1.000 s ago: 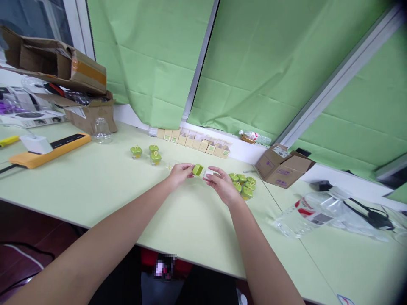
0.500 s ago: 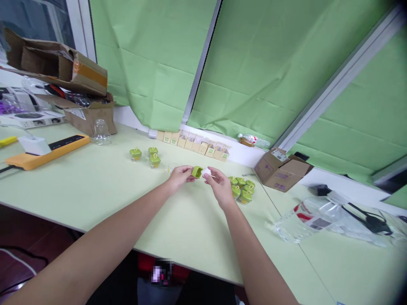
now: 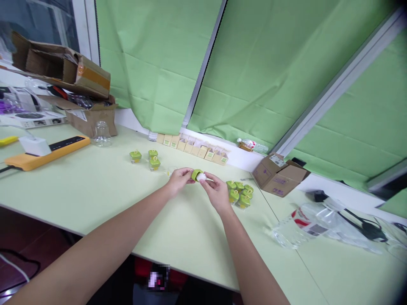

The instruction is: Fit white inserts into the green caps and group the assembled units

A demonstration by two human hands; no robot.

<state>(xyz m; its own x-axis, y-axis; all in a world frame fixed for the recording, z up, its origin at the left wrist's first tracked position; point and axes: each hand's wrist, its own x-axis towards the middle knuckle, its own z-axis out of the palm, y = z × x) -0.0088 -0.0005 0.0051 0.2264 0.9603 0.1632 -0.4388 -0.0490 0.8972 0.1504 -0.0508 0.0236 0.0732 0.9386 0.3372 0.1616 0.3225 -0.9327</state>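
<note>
Over the middle of the table, my left hand is closed on a small green lid, its hollow side turned to the right. My right hand pinches a small white piece, soft-looking and rounded, at the lid's opening. How deep it sits inside I cannot tell. Just right of my right hand stand several small clear containers with green lids. Three more green-lidded containers stand to the left, beyond my left hand. A small clear item lies beside my left fingers, too faint to name.
A row of small cardboard boxes lines the back edge. An orange power strip and a clear jar are at the left. Rightward are an open carton and a large clear plastic bottle.
My right hand has moved left, bringing the white piece from beside the green lid to its opening. My left hand keeps hold of the lid. The view has shifted slightly.
</note>
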